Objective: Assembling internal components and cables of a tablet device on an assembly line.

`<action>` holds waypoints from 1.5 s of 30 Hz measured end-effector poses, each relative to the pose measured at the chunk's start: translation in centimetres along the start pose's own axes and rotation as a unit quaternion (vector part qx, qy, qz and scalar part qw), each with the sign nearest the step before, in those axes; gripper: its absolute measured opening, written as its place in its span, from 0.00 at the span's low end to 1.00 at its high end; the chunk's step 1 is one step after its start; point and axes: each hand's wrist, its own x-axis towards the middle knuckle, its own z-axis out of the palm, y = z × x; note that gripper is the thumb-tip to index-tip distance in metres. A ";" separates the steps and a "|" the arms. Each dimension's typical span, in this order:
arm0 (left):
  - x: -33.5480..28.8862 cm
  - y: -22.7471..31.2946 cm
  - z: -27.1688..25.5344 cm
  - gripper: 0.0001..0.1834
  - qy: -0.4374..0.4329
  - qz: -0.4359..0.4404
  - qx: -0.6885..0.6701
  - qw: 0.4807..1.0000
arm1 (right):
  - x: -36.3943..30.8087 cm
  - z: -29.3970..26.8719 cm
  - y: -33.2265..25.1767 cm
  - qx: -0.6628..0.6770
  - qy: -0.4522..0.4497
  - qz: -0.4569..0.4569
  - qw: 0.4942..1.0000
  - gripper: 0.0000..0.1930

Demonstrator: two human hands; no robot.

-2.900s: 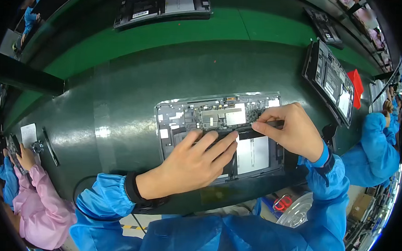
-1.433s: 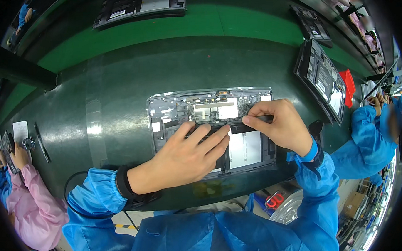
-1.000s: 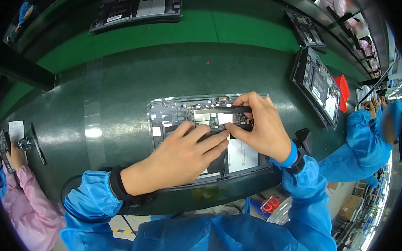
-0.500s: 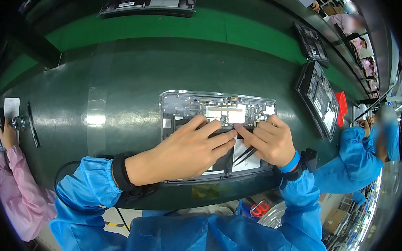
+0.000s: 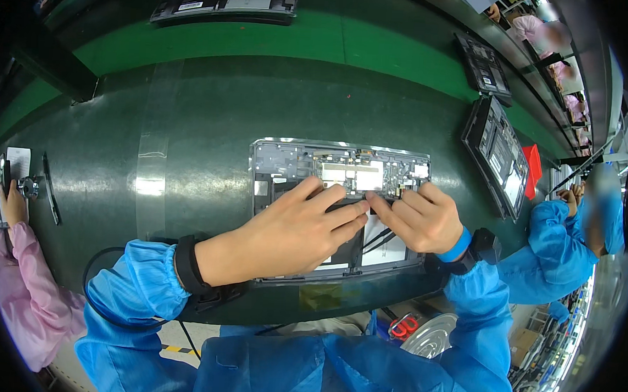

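An opened laptop base (image 5: 280, 167) lies in front of me, its circuit board (image 5: 361, 177) and inner parts exposed. My left hand (image 5: 284, 230) reaches across it from the left, fingers stretched and slightly spread, their tips on the strip just below the board. My right hand (image 5: 423, 219) has its index finger pressed down near the left fingertips. Its other fingers are curled around black tweezers (image 5: 377, 240), whose prongs point down-left over a pale panel (image 5: 388, 254). What lies directly under the fingertips is hidden.
Another opened laptop base (image 5: 225, 0) lies at the far edge; two more (image 5: 497, 156) (image 5: 483, 64) stand at the right beside a red bin (image 5: 532, 170). On the left, a person in a pink sleeve (image 5: 33, 273) works near a black pen-like tool (image 5: 51, 189). A blue-sleeved person (image 5: 561, 230) sits right.
The tweezers in my right hand have swung slightly, prongs now more leftward and closer together. My fingertips stay at the same spot. The pink-sleeved person's hand has shifted slightly.
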 end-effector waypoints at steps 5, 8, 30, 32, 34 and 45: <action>0.1 -0.1 0.0 0.27 0.007 0.005 0.002 1.000 | -0.3 0.2 0.3 0.013 0.001 -0.014 1.000 0.20; 0.0 0.0 -0.1 0.27 0.011 0.006 0.002 1.000 | -0.2 -0.1 0.2 0.039 -0.016 0.003 0.999 0.19; -2.8 9.9 0.7 0.06 0.049 0.097 -0.046 0.993 | -5.8 -7.7 -16.1 0.393 0.018 0.318 0.863 0.23; -2.6 10.0 0.8 0.05 0.073 0.104 -0.077 0.989 | -6.9 -6.7 -17.5 0.423 0.088 0.355 0.829 0.19; -2.7 10.3 0.1 0.09 -0.020 0.114 -0.132 0.984 | -6.7 -5.4 -18.2 0.568 0.203 0.349 0.717 0.18; -3.5 9.8 0.7 0.17 -0.088 0.115 0.055 0.988 | -8.8 -2.4 -19.3 0.440 0.205 0.536 0.691 0.13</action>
